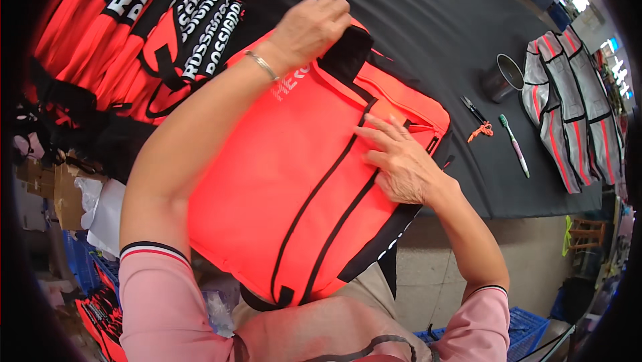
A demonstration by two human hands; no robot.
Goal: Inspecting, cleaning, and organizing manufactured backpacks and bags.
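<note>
A bright orange-red backpack (pixel 267 168) with black piping lies across my lap and the edge of the black-covered table. My left hand (pixel 311 31), wearing a metal bracelet, is closed at the bag's far edge, beside a black flap (pixel 348 54). Its fingertips are turned out of sight, and the bag's edge seems gripped in them. With fingers loosely spread, my right hand (pixel 401 161) rests on the bag's right side, near a black-trimmed seam and a side zipper. Nothing shows in that hand.
Stacked orange-red bags (pixel 107 48) fill the table's far left. On the right are small scissors (pixel 475 109) with orange cord, a toothbrush (pixel 514 146), a dark cup (pixel 501 80) and grey pieces with orange stripes (pixel 568 108). Blue crates (pixel 525 335) stand below.
</note>
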